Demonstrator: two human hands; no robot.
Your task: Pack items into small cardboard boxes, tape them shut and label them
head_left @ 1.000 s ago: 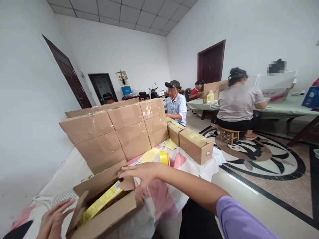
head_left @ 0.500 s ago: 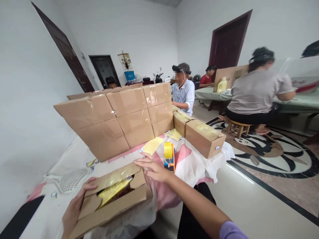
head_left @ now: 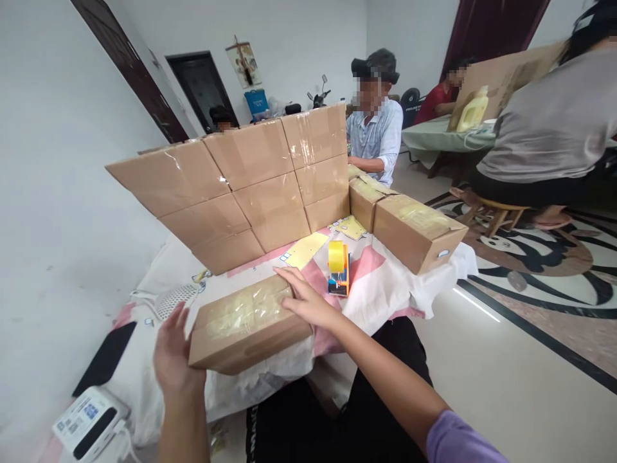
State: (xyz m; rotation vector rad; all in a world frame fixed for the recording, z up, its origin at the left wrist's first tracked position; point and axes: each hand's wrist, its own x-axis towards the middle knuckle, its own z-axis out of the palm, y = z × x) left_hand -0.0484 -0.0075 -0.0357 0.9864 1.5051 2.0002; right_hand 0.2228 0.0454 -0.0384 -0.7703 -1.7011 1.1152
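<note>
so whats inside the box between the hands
Cannot be seen: the cardboard box has its flaps folded shut, with glossy tape across the top. The left hand presses its left end, the right hand its far right corner. Under it lies the white cloth.

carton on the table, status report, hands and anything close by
Left hand flat against the carton near end, right hand pressing its far end. Carton flaps closed. Tape dispenser just beyond the right hand, not touching.
</note>
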